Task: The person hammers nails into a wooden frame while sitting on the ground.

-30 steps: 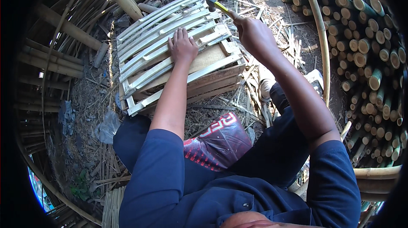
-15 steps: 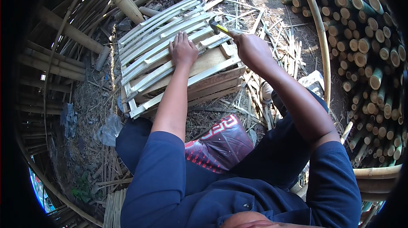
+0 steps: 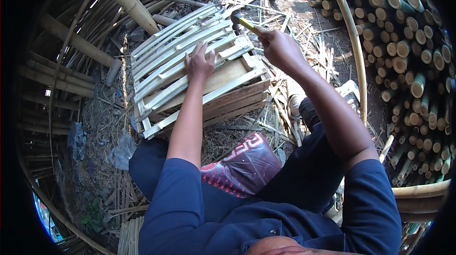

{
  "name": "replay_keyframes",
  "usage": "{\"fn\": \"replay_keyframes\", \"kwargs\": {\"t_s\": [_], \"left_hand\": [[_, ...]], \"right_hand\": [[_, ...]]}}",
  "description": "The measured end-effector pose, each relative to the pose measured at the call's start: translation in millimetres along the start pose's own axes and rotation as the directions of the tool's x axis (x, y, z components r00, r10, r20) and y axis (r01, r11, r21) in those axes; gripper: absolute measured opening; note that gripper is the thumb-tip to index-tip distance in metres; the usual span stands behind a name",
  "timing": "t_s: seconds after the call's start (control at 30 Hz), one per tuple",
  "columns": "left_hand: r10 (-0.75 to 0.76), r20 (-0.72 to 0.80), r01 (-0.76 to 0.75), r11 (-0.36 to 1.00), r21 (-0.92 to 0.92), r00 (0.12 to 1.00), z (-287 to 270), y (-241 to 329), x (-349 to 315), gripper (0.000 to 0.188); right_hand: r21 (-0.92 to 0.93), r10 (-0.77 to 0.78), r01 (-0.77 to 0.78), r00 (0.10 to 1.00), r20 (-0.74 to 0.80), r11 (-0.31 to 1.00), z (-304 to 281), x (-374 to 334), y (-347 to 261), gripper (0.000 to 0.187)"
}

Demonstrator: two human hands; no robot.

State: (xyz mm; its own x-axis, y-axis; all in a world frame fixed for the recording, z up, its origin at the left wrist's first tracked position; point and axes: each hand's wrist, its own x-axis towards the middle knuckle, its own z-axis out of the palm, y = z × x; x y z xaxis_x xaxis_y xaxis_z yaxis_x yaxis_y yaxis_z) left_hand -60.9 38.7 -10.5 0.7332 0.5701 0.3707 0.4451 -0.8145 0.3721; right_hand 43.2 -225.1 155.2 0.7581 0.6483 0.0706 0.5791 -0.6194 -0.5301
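Crate on ground, ahead; left hand rests on its slats, fingers apart; right hand clamped on hammer, head near the slats' right ends. Advisable: press slats flat, strike square, fingers clear

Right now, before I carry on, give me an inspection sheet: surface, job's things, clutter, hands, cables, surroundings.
Surface: earth ground, littered with bamboo scraps.
Job's things: slatted crate, pale slats across its top; hammer with a yellow handle and dark head.
Clutter: loose bamboo strips right of the crate; clear plastic bag on the left; dark red printed sack between the legs.
Hands: left hand rests on the slats; right hand grips the hammer by its handle, head near the crate's far right corner, contact unclear.
Cables: nothing seen.
Surroundings: stacked bamboo poles on the right; thick bamboo post at upper left.
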Motion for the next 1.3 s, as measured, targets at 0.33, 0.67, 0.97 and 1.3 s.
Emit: {"fn": "replay_keyframes", "kwargs": {"t_s": [0.33, 0.67, 0.97, 1.3], "left_hand": [[0.158, 0.18, -0.155, 0.987, -0.029, 0.971, -19, 23, 13, 0.03], [0.241, 0.157, -0.196, 0.946, -0.258, 0.958, 24, 67, 16, 0.038], [0.224, 0.038, -0.209, 0.947, -0.245, 0.974, 33, 69, 12, 0.023], [0.261, 0.039, -0.246, 0.943, -0.224, 0.965, 39, 69, 9, 0.022]], "right_hand": [[0.076, 0.061, -0.059, 0.998, -0.023, 0.995, 1, 19, 5, 0.034], [0.147, 0.074, -0.066, 0.996, -0.054, 0.987, -8, 14, 7, 0.024], [0.209, 0.093, -0.086, 0.995, -0.022, 0.974, -7, 14, 4, 0.031], [0.204, 0.113, -0.106, 0.993, -0.023, 0.973, -11, 12, 6, 0.032]]}}
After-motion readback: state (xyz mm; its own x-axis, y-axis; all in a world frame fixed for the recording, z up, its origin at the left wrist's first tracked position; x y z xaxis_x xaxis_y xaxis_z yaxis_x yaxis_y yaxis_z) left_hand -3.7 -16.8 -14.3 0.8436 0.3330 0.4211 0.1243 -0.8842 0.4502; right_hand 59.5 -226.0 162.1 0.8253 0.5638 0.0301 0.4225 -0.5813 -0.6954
